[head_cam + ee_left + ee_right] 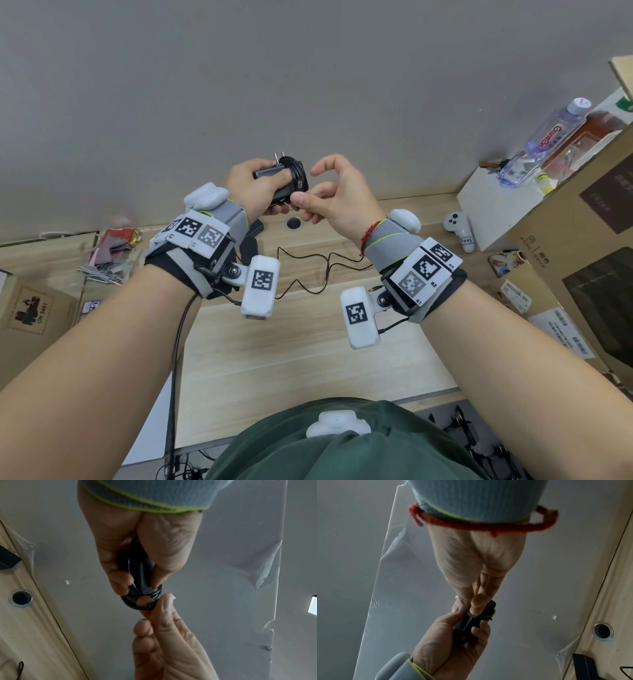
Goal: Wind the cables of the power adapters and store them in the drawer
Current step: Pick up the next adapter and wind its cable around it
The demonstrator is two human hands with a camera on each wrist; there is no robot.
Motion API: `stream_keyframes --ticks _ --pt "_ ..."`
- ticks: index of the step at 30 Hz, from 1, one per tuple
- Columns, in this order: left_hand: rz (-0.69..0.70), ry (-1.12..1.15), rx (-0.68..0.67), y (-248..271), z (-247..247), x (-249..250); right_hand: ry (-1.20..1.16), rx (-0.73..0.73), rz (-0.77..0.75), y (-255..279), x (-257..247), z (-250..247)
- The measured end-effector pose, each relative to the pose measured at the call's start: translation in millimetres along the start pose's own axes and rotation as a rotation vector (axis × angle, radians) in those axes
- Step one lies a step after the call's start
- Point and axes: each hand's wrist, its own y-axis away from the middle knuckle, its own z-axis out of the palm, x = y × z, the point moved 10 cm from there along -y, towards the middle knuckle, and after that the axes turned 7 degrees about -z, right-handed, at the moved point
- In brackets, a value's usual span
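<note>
A black power adapter [283,181] with two metal prongs pointing up is held above the desk, its thin black cable wound round the body. My left hand [255,186] grips the adapter [139,577], thumb on top. My right hand [317,202] pinches the cable's end at the adapter's lower right corner with thumb and forefinger [164,605]; the other fingers arch above. The same pinch shows in the right wrist view, where the adapter [467,623] is mostly covered by fingers. A second black adapter [251,251] lies on the wooden desk [308,342] with its loose cable [318,274] zigzagging right.
A round cable hole [294,223] sits in the desk by the grey wall. Cardboard boxes [575,246], a water bottle [544,140] and a white controller [459,229] crowd the right. Cloth scraps [109,250] and a box [30,311] lie left.
</note>
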Motion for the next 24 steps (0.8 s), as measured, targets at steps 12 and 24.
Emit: stream_keyframes --ticks 12,24 --pt "0.009 0.028 -0.06 7.1 18.8 9.2 0.071 0.125 0.121 -7.6 13.4 -21.3" --pt "-0.025 -0.004 -0.157 12.0 29.7 0.5 0.352 0.307 -0.078 -8.6 -2.0 -40.5"
